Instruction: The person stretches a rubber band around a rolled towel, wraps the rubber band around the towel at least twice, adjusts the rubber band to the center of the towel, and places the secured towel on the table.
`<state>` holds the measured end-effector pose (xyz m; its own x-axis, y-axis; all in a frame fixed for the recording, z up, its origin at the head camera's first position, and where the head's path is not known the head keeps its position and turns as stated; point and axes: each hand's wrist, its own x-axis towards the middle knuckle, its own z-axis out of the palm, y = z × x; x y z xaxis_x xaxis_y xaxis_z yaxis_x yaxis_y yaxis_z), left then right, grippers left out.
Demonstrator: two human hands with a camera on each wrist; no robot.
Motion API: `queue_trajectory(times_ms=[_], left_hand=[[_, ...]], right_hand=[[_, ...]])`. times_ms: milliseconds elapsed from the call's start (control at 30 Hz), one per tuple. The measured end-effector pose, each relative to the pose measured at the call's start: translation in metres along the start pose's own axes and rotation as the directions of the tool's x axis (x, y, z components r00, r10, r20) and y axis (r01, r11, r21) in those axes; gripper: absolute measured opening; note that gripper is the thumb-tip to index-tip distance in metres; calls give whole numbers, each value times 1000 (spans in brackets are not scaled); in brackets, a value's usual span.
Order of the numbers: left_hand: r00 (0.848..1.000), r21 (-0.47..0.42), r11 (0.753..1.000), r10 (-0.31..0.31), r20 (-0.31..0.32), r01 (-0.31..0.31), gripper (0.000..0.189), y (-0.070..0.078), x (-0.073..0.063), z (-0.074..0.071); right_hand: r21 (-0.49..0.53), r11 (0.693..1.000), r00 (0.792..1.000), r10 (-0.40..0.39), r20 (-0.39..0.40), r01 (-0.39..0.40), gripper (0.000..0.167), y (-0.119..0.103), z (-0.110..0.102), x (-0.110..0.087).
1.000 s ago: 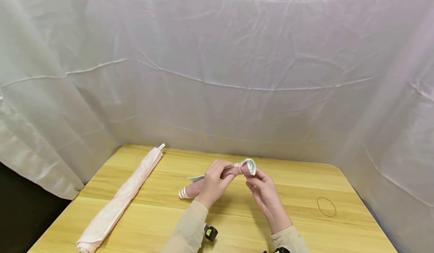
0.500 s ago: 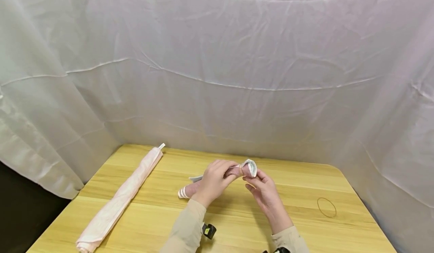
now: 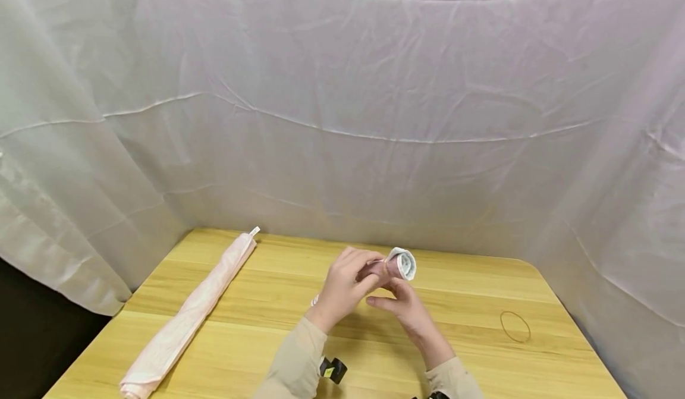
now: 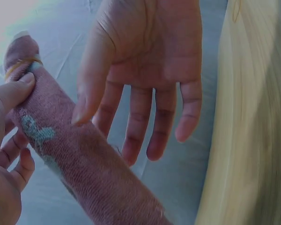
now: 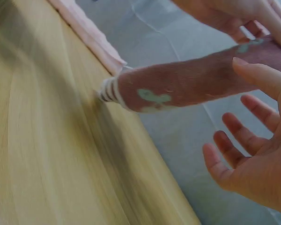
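A rolled mauve towel (image 4: 93, 154) with pale green patches is held raised at a slant. My left hand (image 3: 342, 289) grips it near its far end, thumb pressed beside a rubber band (image 4: 22, 64) that circles the roll. The coiled whitish end (image 3: 407, 265) sticks out past the fingers in the head view. White stripes (image 5: 111, 90) mark the other end, mostly hidden behind my left hand from above. My right hand (image 5: 257, 150) is spread under and beside the roll, its fingers extended and its thumb overlapping the towel in both wrist views.
A long, pale pink rolled cloth (image 3: 192, 313) with a white tag lies slantwise on the left of the wooden table (image 3: 257, 304). Another rubber band (image 3: 502, 321) lies on the right side. Grey-white curtains (image 3: 342, 179) hang behind and around the table.
The towel roll has turned, so its coiled end faces more toward the camera and its striped end is nearly hidden. My right hand has shifted left, from the coiled end to beneath the roll.
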<state>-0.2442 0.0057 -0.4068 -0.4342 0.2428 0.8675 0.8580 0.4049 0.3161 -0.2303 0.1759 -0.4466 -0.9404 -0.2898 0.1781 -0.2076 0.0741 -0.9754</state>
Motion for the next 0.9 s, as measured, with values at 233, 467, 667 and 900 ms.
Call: queue_trajectory(times_ms=[233, 467, 667, 900], left_hand=[[998, -93, 996, 12, -61, -17, 24, 4, 2, 0], [996, -192, 981, -15, -87, -2, 26, 8, 1, 0], [993, -238, 971, -3, -117, -25, 31, 5, 1, 3], [987, -243, 970, -28, -160, -12, 35, -2, -1, 7]], right_hand=[[-64, 998, 997, -19, -75, 14, 43, -2, -1, 0], [-183, 975, 989, -139, -59, 126, 47, -5, -1, -1], [-232, 962, 973, -182, -139, 147, 39, -9, -8, 0], [-280, 950, 945, -210, -250, 137, 40, -17, -23, -1]])
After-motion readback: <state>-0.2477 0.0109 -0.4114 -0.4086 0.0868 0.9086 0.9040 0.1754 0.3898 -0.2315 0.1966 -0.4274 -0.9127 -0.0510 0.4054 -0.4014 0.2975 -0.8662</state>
